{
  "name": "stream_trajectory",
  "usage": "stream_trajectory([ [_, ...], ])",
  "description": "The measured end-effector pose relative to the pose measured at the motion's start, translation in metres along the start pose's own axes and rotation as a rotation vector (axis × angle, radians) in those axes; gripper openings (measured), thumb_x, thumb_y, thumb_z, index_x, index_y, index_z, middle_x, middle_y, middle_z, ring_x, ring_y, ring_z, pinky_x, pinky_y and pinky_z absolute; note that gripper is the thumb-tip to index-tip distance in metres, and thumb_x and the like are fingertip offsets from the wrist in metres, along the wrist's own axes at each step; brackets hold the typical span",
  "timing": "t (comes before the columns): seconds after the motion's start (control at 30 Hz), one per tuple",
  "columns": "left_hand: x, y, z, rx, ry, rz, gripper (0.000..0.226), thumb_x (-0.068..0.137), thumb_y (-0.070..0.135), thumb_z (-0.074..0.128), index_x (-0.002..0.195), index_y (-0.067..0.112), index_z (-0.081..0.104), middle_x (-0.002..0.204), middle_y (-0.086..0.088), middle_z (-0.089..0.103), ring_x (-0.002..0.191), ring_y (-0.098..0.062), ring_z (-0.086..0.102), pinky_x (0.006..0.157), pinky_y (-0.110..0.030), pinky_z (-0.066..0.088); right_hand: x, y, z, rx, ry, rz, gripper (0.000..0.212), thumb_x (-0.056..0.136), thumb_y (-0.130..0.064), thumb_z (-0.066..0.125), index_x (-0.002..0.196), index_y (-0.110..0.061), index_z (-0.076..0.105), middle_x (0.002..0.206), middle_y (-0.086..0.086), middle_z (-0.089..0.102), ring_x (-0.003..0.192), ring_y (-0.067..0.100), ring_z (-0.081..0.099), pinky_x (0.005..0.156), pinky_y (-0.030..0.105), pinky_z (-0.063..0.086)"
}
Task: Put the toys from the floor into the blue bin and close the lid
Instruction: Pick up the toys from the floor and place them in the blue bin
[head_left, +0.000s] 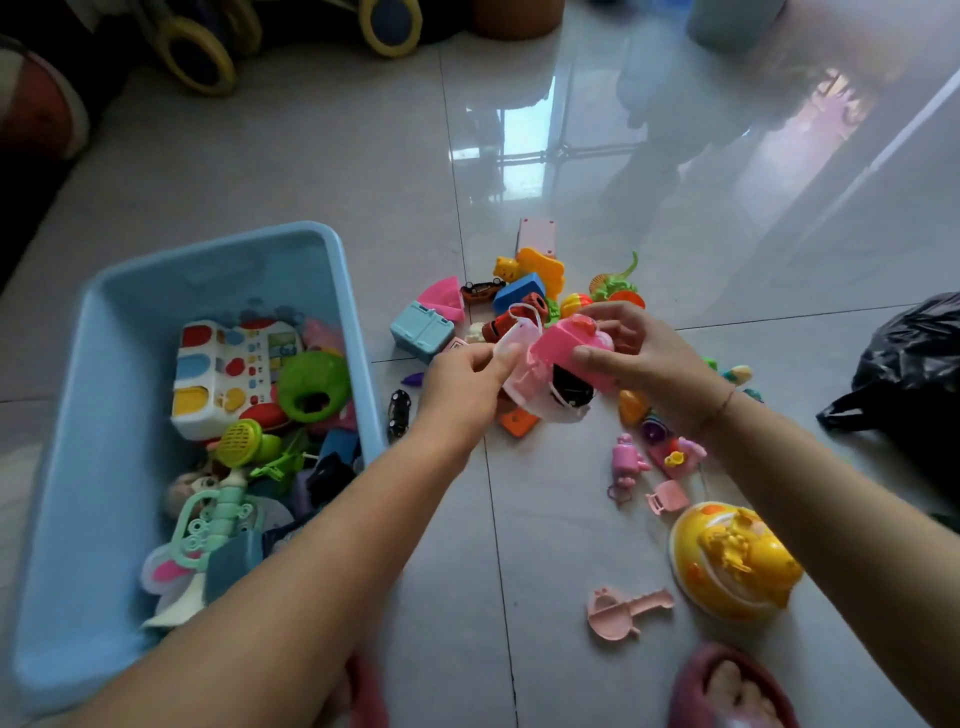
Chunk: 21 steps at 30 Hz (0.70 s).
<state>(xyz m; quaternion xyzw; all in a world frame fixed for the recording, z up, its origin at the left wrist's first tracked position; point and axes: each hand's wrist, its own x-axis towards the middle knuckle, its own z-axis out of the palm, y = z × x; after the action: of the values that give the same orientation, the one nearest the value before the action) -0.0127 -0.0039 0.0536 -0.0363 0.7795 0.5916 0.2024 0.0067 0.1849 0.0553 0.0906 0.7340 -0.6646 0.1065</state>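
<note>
**Carrying the pink toy to the bin**

Our left grip (462, 384) pinches the pale flap of the pink toy (561, 345). Our right grip (639, 358) clasps its body, above the floor pile (519, 293). We should hold it firmly, swing left over the open blue bin (208, 249), and release it low inside.

Left hand (462, 389) pinches a pale pink piece (522, 338), right hand (644, 358) grips a pink toy (571, 348), beside the blue bin (104, 467).
</note>
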Motion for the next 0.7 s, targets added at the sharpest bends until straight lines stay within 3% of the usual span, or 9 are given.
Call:
stream_trajectory([
  [0.17, -0.037, 0.025, -0.074, -0.072, 0.1, 0.075, 0.025, 0.093, 0.03, 0.054, 0.087, 0.012, 0.071, 0.081, -0.009, 0.073, 0.071, -0.017, 0.071, 0.06, -0.025, 0.057, -0.001, -0.053, 0.06, 0.063, -0.093, -0.091, 0.043, 0.066, -0.025, 0.08, 0.104, -0.025, 0.059, 0.099, 0.002, 0.062, 0.077, 0.005, 0.065, 0.059, 0.018, 0.051],
  [0.3, -0.063, 0.02, -0.145, -0.013, 0.239, 0.069, 0.025, 0.09, 0.038, 0.057, 0.085, 0.02, 0.074, 0.077, -0.002, 0.075, 0.072, -0.019, 0.072, 0.065, -0.035, 0.057, 0.004, -0.076, 0.126, -0.065, -0.199, -0.146, 0.045, 0.073, -0.023, 0.078, 0.111, -0.023, 0.056, 0.11, 0.003, 0.06, 0.096, 0.018, 0.064, 0.075, 0.032, 0.059],
  [0.43, -0.076, -0.006, -0.197, 0.008, 0.364, 0.014, 0.022, 0.084, 0.038, 0.061, 0.069, 0.03, 0.075, 0.072, -0.005, 0.074, 0.062, -0.015, 0.069, 0.063, -0.034, 0.057, 0.012, -0.081, 0.177, -0.221, -0.297, -0.213, 0.048, 0.075, -0.017, 0.076, 0.117, -0.02, 0.052, 0.108, -0.002, 0.056, 0.093, 0.014, 0.062, 0.069, 0.018, 0.055],
  [0.5, -0.076, -0.024, -0.212, 0.018, 0.399, -0.027, 0.02, 0.086, 0.035, 0.061, 0.079, 0.023, 0.075, 0.079, -0.009, 0.074, 0.066, -0.02, 0.068, 0.071, -0.035, 0.057, 0.016, -0.077, 0.19, -0.328, -0.308, -0.264, 0.051, 0.074, -0.015, 0.077, 0.119, -0.017, 0.053, 0.106, -0.005, 0.055, 0.095, 0.012, 0.06, 0.076, 0.017, 0.053],
  [0.57, -0.075, -0.039, -0.218, -0.037, 0.396, -0.079, 0.026, 0.091, 0.029, 0.057, 0.105, 0.012, 0.069, 0.095, -0.016, 0.072, 0.075, -0.019, 0.069, 0.074, -0.032, 0.059, 0.02, -0.07, 0.195, -0.378, -0.303, -0.306, 0.056, 0.073, -0.014, 0.077, 0.123, -0.016, 0.051, 0.112, -0.002, 0.057, 0.103, 0.015, 0.059, 0.09, 0.027, 0.052],
  [0.63, -0.072, -0.048, -0.215, -0.099, 0.382, -0.121, 0.053, 0.087, 0.038, 0.058, 0.13, 0.008, 0.052, 0.121, -0.015, 0.063, 0.102, -0.022, 0.064, 0.089, -0.034, 0.054, 0.022, -0.062, 0.193, -0.412, -0.289, -0.316, 0.065, 0.075, -0.017, 0.076, 0.132, -0.018, 0.044, 0.126, 0.004, 0.053, 0.116, 0.017, 0.052, 0.103, 0.033, 0.044],
  [0.7, -0.07, -0.05, -0.208, -0.051, 0.399, -0.12, 0.071, 0.081, 0.05, 0.058, 0.141, 0.015, 0.04, 0.138, -0.007, 0.051, 0.121, -0.018, 0.051, 0.101, -0.036, 0.042, 0.022, -0.056, 0.185, -0.437, -0.268, -0.295, 0.073, 0.077, -0.021, 0.074, 0.139, -0.021, 0.035, 0.137, 0.004, 0.045, 0.126, 0.014, 0.043, 0.108, 0.03, 0.036],
])
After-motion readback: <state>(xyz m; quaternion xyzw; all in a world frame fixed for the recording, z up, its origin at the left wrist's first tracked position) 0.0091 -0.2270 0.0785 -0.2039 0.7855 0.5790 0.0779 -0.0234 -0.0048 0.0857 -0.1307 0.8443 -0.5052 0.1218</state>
